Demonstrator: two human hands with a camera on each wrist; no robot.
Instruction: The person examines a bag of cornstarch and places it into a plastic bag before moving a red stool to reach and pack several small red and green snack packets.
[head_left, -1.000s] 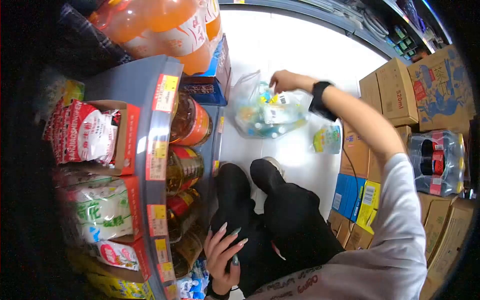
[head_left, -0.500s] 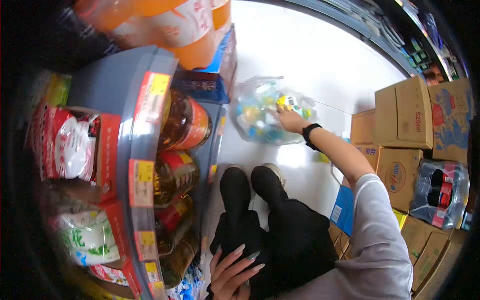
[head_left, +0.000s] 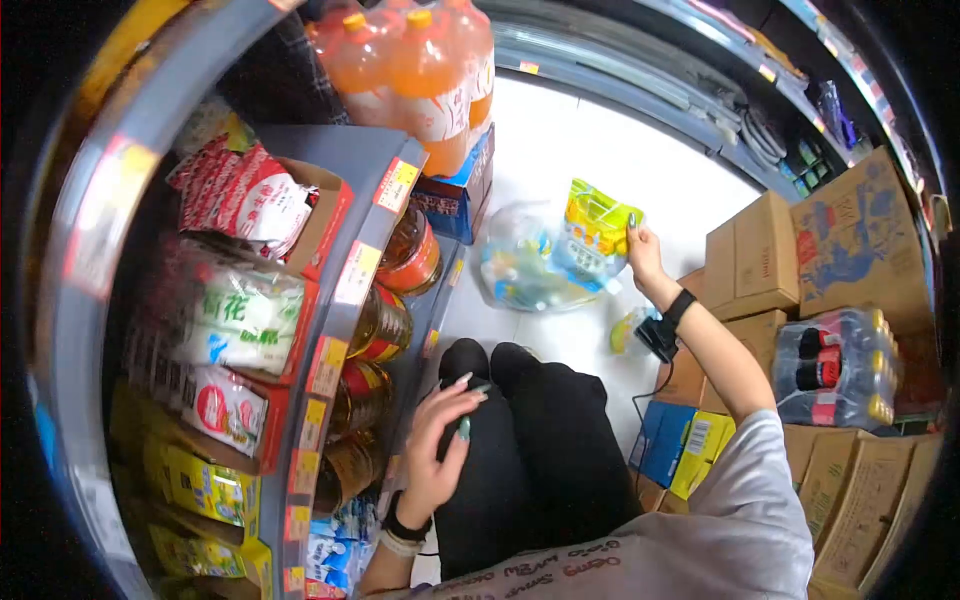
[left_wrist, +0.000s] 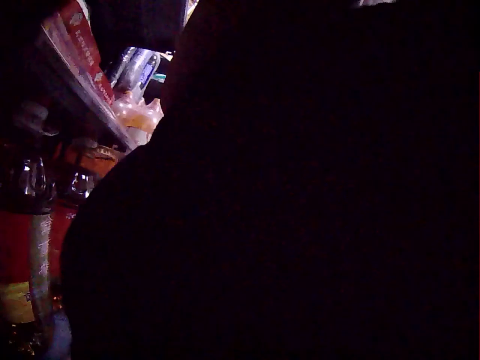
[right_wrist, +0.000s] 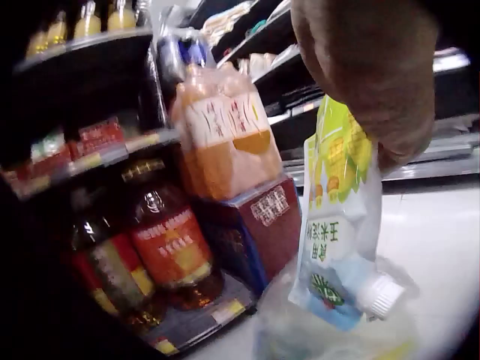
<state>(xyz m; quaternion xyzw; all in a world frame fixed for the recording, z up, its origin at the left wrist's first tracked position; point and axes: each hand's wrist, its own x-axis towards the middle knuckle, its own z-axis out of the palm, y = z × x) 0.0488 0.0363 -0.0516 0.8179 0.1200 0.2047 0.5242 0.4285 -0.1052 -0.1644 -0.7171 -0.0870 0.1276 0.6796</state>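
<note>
The right hand [head_left: 646,262] pinches the edge of a yellow, white and blue pouch [head_left: 592,238] above a clear plastic bag [head_left: 512,262] of similar packs on the floor. In the right wrist view the pouch [right_wrist: 328,232] hangs from the hand [right_wrist: 371,71], its white cap [right_wrist: 381,294] low, over the bag [right_wrist: 289,322]. Another pouch [head_left: 630,330] lies on the floor near the right wrist. The left hand [head_left: 437,450] holds nothing and hovers over the thigh, fingers loosely bent. The left wrist view is mostly dark.
Shelves with red packets [head_left: 240,195] and bottles of oil [head_left: 410,250] stand on the left. Orange drink bottles [head_left: 425,85] sit on a blue box [head_left: 455,200]. Cartons [head_left: 750,255] and a pack of dark bottles [head_left: 835,365] are stacked on the right.
The right hand, earlier in among the packs of the bag, has lifted a pouch up and to the right. The left hand has moved up a little. The head view has shifted.
</note>
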